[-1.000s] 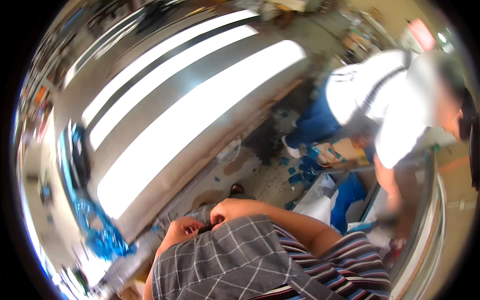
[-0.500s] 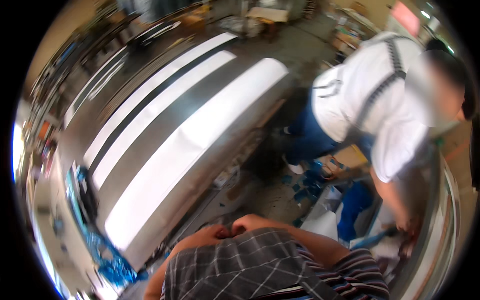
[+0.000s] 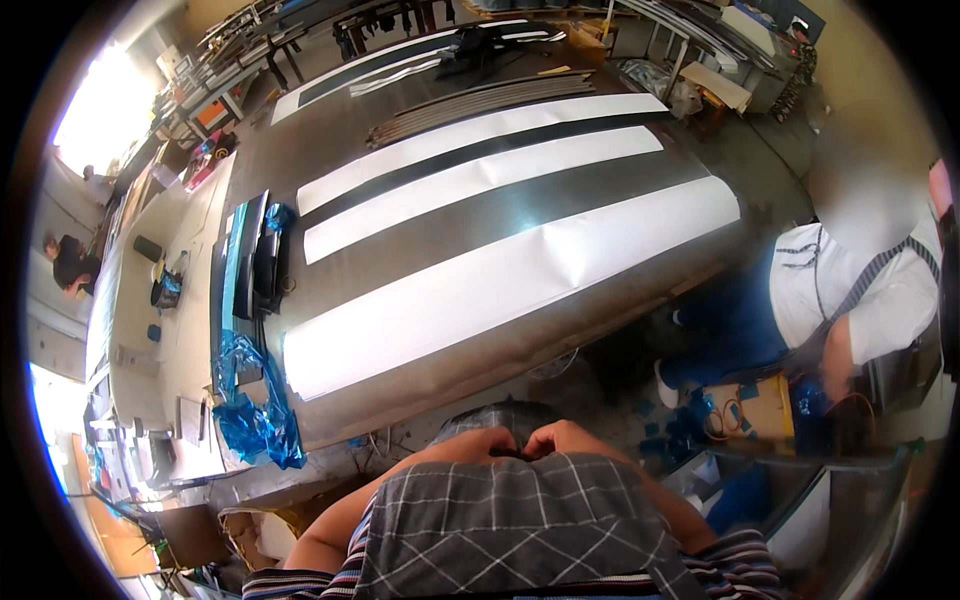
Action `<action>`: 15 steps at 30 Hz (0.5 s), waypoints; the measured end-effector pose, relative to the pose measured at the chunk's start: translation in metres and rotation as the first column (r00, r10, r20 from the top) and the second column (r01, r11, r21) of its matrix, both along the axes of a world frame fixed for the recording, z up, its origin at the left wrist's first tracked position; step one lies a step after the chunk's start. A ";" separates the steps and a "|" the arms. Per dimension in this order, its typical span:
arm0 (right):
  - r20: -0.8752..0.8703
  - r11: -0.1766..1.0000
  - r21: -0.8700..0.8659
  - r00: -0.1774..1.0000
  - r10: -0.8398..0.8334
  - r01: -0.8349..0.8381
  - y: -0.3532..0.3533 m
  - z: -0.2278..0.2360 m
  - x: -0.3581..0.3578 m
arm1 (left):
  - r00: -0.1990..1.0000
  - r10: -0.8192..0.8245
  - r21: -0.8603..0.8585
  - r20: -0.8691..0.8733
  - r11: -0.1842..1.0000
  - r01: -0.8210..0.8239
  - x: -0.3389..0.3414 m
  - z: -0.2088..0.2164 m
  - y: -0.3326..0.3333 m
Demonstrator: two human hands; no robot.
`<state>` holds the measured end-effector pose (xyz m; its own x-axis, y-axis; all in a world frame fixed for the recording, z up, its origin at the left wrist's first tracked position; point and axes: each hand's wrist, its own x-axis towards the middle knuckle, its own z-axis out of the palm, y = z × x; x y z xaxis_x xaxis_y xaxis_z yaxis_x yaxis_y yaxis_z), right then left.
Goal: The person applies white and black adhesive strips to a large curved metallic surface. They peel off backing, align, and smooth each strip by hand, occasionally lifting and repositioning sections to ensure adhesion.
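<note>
A big metal table [image 3: 470, 215] fills the middle. Three long white sheets [image 3: 500, 290] lie flat on the table, side by side with dark gaps between them. At the left end of the table sits crumpled blue plastic [image 3: 250, 410], touching the nearest sheet's corner. Off the right end of the table, another person in a white shirt [image 3: 850, 295] bends over near a cardboard box [image 3: 760, 410] on the floor.

Half a second ago the table lay off to the left and the other person filled the upper right. Now the table sits in the middle and far more of it shows.

Below the table's near edge, the left hand [image 3: 480, 445] and right hand [image 3: 565, 438] meet, knuckles touching, at the top edge of a checked cloth [image 3: 500, 520]. Both hands are curled. I cannot tell if they pinch the cloth or something small and dark between them.
</note>
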<state>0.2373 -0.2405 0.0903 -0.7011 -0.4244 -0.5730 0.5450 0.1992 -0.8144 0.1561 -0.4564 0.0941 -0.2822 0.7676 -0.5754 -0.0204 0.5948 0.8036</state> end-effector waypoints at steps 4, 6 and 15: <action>-0.093 0.984 0.170 0.994 0.061 -0.044 -0.015 0.016 -0.009 | 0.995 0.090 -0.037 0.032 0.995 -0.089 0.000 0.021 -0.012; -0.092 0.977 0.206 0.992 0.083 -0.063 -0.023 0.018 -0.011 | 0.994 0.107 -0.034 0.019 0.994 -0.107 0.000 0.021 -0.018; -0.405 0.735 0.277 0.769 -0.494 0.619 -0.028 0.010 0.042 | 0.578 0.693 0.098 0.432 0.601 -0.793 -0.028 0.038 -0.098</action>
<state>0.2790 -0.2682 0.1007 -0.8940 0.3002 -0.3325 0.4110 0.2545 -0.8754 0.1285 -0.5543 0.1317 -0.6616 0.4956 -0.5628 -0.6380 0.0224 0.7697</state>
